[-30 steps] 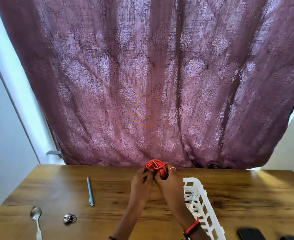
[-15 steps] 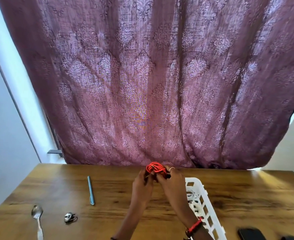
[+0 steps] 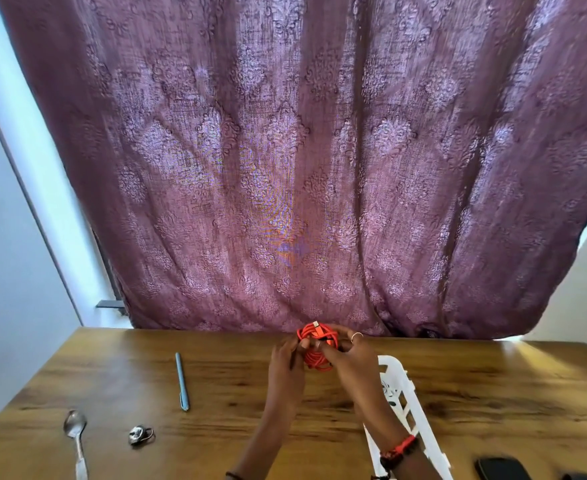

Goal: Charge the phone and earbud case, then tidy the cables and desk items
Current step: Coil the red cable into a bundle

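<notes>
Both hands hold a coiled orange-red cable (image 3: 314, 344) above the middle of the wooden desk (image 3: 216, 382). My left hand (image 3: 287, 363) grips the coil's left side and my right hand (image 3: 349, 358), with a ring, grips its right side; a pale plug end sticks up at the top of the bundle. A white slotted plastic basket (image 3: 408, 403) lies just right of my right forearm, with white cable partly visible inside. A dark phone (image 3: 499, 469) lies at the bottom right edge.
A blue pen (image 3: 182, 381) lies left of centre. A metal spoon (image 3: 75, 436) and a small metal clip or ring (image 3: 140, 435) sit at the front left. A purple patterned curtain (image 3: 302, 168) hangs behind the desk's far edge.
The coil has turned slightly between my hands, and the pale plug end now shows at its top. Hands stay in about the same place.
</notes>
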